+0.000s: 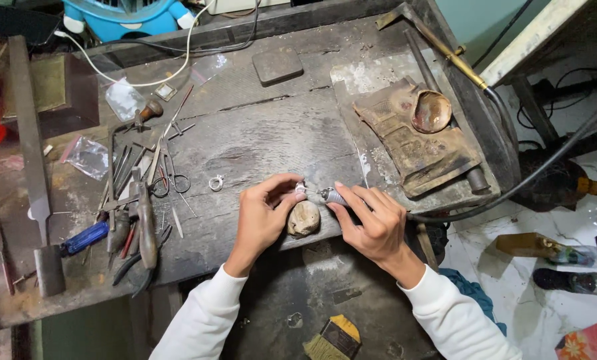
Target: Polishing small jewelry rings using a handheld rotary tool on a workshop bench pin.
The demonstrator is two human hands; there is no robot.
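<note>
My left hand (264,212) pinches a small silver ring (300,189) between thumb and fingers, held over a rounded wooden peg (304,219) at the front edge of the worn workbench (258,137). My right hand (372,220) grips a metal rotary handpiece (334,196), its tip pointing left at the ring. A black flexible shaft (512,193) runs from the handpiece off to the right. Both sleeves are white.
Another silver ring (216,183) lies left of my hands. Pliers, scissors, files and a blue-handled screwdriver (85,238) are heaped at the left. A charred soldering pad with a small dish (432,112) and a brass torch (448,53) sit at the right. A brush (332,337) lies below.
</note>
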